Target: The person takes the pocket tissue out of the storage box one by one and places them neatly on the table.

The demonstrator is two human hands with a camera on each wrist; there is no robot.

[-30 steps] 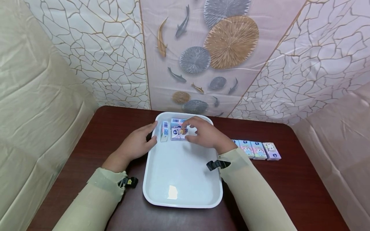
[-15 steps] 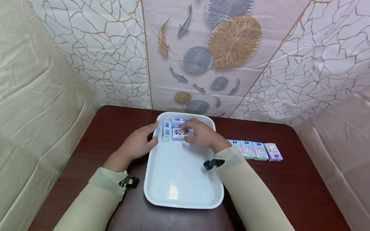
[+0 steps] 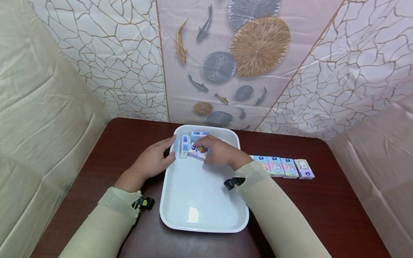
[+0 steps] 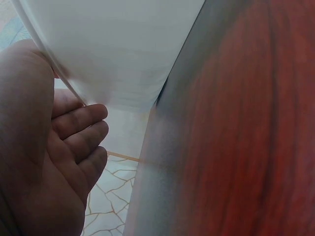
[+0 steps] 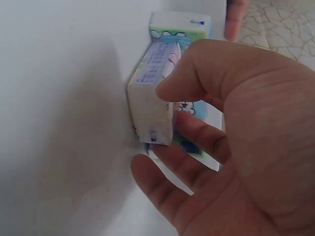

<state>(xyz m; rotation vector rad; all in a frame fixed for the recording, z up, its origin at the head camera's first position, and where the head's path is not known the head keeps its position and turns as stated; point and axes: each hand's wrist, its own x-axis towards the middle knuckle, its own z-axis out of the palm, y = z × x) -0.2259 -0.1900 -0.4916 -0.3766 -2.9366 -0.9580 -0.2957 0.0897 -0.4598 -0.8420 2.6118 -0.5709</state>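
Observation:
A small cartoon-printed tissue pack [image 3: 197,152] sits slightly turned near the far end of the white tray [image 3: 203,200]. My right hand [image 3: 222,152] pinches this pack, index finger at its far side and thumb at its near right corner; in the right wrist view the thumb presses the pack [image 5: 152,110] and other fingers lie behind it. Just left stands a narrow upright tissue pack [image 3: 184,146], and another tissue pack [image 3: 200,133] with a barcode lies behind. My left hand [image 3: 153,161] holds the tray's left rim, its fingers against the outer wall in the left wrist view.
Several more tissue packs [image 3: 276,167] form a row on the dark red-brown table [image 3: 326,211], right of the tray and partly behind my right forearm. One pack [image 3: 303,169] sits tilted at the row's right end. Patterned cloth [image 3: 129,64] hangs behind the table.
My right hand has moved a little left. The tissue pack in its fingers has turned and shifted toward the narrow upright pack. My left hand has stayed at the rim.

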